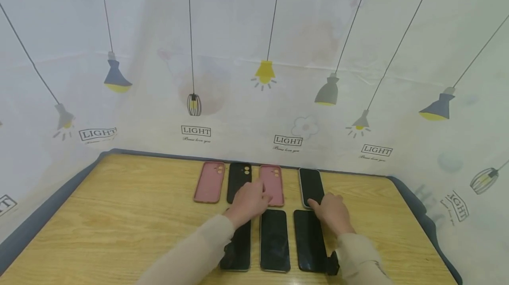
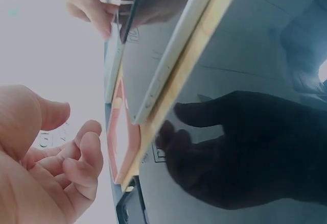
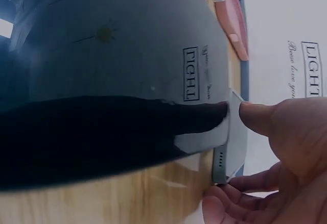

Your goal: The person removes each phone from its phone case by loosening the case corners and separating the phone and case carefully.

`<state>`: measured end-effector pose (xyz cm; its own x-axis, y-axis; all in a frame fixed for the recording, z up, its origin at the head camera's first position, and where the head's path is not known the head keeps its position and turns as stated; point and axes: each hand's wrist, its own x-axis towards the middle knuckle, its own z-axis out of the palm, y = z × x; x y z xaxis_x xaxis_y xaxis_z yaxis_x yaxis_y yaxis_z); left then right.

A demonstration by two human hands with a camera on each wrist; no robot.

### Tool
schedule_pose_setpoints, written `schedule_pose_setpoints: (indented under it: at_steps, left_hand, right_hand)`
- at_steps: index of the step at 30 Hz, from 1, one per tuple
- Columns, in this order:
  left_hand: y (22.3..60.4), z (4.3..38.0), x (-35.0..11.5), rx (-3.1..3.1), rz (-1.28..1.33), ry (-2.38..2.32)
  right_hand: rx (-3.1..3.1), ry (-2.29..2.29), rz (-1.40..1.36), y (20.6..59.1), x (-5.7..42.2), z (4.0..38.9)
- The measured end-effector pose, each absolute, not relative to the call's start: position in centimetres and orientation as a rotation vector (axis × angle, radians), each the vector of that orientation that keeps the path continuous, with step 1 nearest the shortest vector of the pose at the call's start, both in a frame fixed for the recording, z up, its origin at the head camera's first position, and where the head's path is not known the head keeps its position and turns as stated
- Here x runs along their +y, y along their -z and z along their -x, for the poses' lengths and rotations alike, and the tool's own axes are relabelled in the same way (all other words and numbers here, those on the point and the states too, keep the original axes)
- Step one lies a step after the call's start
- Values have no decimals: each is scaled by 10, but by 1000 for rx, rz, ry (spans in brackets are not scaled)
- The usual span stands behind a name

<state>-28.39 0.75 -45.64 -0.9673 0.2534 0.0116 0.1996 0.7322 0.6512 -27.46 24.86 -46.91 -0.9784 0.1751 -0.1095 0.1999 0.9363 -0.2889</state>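
At the right end of the back row lies a smartphone [image 1: 311,185] with a pale frame and dark screen. My right hand [image 1: 335,215] pinches its lower right corner; in the right wrist view the thumb [image 3: 258,117] meets the screen side and curled fingers sit at the edge. My left hand [image 1: 247,202] hovers, loosely curled and holding nothing, overlapping a black phone case [image 1: 238,179] and a pink phone case [image 1: 273,183]. Another pink case [image 1: 209,182] lies left of these. In front are dark phones: one [image 1: 238,249] partly under the left arm, a middle one [image 1: 275,241] and a right one [image 1: 309,241].
The wooden table [image 1: 119,214] ends at the back against a white curtain [image 1: 238,33] printed with hanging lamps. A dark edge strip [image 1: 431,232] runs round the tabletop. A small black item [image 1: 332,264] is at the right wrist, overlapping the front right phone.
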Motion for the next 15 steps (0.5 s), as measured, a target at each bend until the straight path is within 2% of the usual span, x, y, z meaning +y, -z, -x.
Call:
schedule_pose_setpoints:
  at_steps: [8, 15]
  left_hand:
    - [450, 271, 10, 2848, -402, -1034]
    - [449, 264, 14, 2895, -470, -1005]
  right_hand:
    - [3002, 511, -417, 475, 245, 279]
    - [3000, 542, -422, 478, 246, 281]
